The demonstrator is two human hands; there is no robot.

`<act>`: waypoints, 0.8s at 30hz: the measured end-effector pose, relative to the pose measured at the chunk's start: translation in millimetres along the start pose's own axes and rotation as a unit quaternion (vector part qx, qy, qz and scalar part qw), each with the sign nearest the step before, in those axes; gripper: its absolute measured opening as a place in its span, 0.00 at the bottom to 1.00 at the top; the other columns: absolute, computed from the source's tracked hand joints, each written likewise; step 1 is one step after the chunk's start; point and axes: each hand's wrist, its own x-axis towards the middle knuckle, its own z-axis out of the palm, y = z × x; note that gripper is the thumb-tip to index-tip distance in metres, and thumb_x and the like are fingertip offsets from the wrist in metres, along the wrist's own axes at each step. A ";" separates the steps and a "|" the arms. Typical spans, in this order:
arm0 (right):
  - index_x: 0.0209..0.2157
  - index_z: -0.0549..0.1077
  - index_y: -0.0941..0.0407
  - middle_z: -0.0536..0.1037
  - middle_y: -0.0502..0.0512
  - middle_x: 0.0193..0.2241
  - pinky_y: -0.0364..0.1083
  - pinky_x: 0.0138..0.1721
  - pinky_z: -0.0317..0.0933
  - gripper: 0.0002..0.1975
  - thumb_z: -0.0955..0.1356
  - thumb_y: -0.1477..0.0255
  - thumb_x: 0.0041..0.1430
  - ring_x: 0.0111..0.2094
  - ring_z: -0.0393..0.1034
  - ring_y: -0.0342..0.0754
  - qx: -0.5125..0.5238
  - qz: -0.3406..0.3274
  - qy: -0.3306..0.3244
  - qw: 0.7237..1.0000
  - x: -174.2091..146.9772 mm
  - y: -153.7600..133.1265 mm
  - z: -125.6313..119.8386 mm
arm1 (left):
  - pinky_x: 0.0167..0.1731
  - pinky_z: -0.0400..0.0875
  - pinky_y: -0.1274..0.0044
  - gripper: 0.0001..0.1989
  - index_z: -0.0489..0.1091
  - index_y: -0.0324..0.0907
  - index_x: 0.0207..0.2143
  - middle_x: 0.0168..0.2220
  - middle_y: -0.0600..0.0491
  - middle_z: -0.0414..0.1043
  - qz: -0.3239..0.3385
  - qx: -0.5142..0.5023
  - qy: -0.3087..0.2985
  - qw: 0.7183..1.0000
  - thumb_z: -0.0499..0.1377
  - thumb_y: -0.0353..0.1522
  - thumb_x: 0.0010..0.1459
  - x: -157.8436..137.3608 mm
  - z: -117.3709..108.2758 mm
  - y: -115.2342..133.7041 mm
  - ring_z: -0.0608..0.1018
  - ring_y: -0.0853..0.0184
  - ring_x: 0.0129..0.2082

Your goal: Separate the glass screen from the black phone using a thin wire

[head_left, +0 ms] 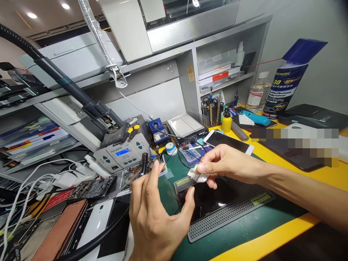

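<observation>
My right hand [217, 165] pinches a crumpled white tissue [198, 174] between thumb and fingers, against a thin dark edge. My left hand [161, 214] is curved, thumb and fingertips set apart around what looks like a thin, see-through panel [169, 190] seen nearly edge-on; its exact kind is hard to make out. Beneath both hands, a glossy black screen-like surface [209, 197] lies over a grey perforated pad [231, 217]. That pad rests on a green work mat [214, 241].
Left of my hands are a grey soldering station [125, 154], phone parts and a white phone [94, 224]. Beyond lie a heating plate [186, 127], a white-framed phone [230, 141] and a yellow bottle [226, 121]. A spray can [284, 87] stands far right.
</observation>
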 end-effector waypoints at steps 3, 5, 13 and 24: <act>0.24 0.78 0.61 0.78 0.52 0.22 0.43 0.28 0.66 0.15 0.77 0.64 0.55 0.24 0.73 0.42 0.010 -0.004 0.004 1.000 0.9 0.8 -0.2 | 0.43 0.76 0.62 0.45 0.60 0.25 0.63 0.49 0.34 0.75 0.005 0.001 0.005 1.000 0.72 0.35 0.47 0.6 -0.2 0.0 0.75 0.53 0.44; 0.25 0.78 0.61 0.78 0.52 0.23 0.43 0.29 0.66 0.15 0.77 0.64 0.54 0.24 0.72 0.42 0.011 -0.001 0.008 1.000 1.3 0.8 0.8 | 0.43 0.76 0.62 0.45 0.60 0.25 0.63 0.49 0.34 0.75 0.003 0.002 0.006 1.000 0.72 0.35 0.47 0.9 0.4 -0.2 0.75 0.53 0.44; 0.24 0.77 0.61 0.80 0.53 0.25 0.44 0.29 0.68 0.18 0.76 0.59 0.54 0.24 0.72 0.43 -0.015 -0.011 0.039 0.999 -1.7 -2.2 -3.7 | 0.44 0.75 0.61 0.45 0.59 0.29 0.64 0.50 0.36 0.75 -0.017 0.006 0.011 1.000 0.72 0.35 0.47 1.0 2.2 -4.3 0.75 0.53 0.45; 0.40 0.83 0.60 0.79 0.52 0.28 0.43 0.31 0.67 0.16 0.78 0.65 0.52 0.27 0.71 0.43 -0.057 -0.014 0.025 0.998 -0.6 -6.1 2.9 | 0.45 0.75 0.61 0.43 0.60 0.28 0.63 0.50 0.36 0.75 -0.028 0.013 0.006 1.000 0.72 0.35 0.48 0.4 1.2 -3.3 0.75 0.53 0.45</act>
